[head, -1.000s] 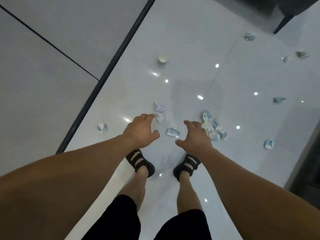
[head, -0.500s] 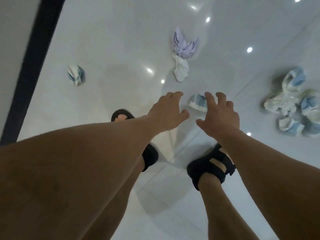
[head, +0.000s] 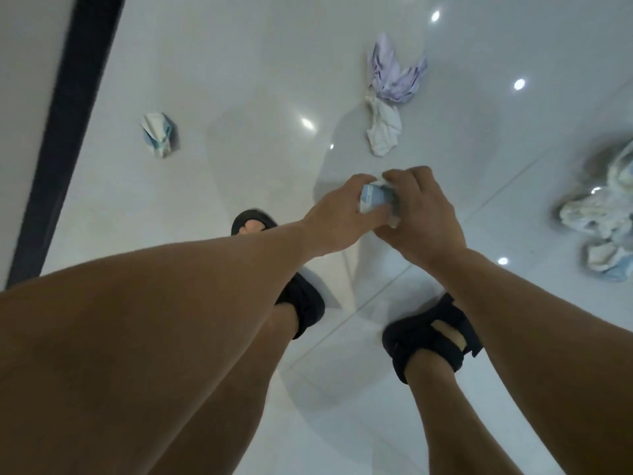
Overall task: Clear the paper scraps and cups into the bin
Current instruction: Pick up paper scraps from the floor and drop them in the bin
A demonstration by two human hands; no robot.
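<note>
In the head view, the person is bending over the glossy white floor (head: 239, 63), and both hands are meeting at centre frame on one blue-and-white paper scrap (head: 375, 198). The left hand (head: 339, 217) is pinching it from the left side while the right hand (head: 424, 217) is curling its fingers over the top. Each grip is clamped on the paper, probably so the crumpled piece is being squeezed small enough to carry in one hand.

The other litter is lying loose where it fell. A purple scrap (head: 394, 75) and a white scrap (head: 383, 132) are touching at upper centre. A folded scrap (head: 159, 133) is lying apart at upper left, near the dark strip (head: 65, 114). A blurred heap of scraps (head: 603, 221) is sitting at the right edge.

The black sandals (head: 431, 337) are standing just below the hands, which is keeping the reach short. No bin or cup is showing in this frame, so most of the clearing looks undone.
</note>
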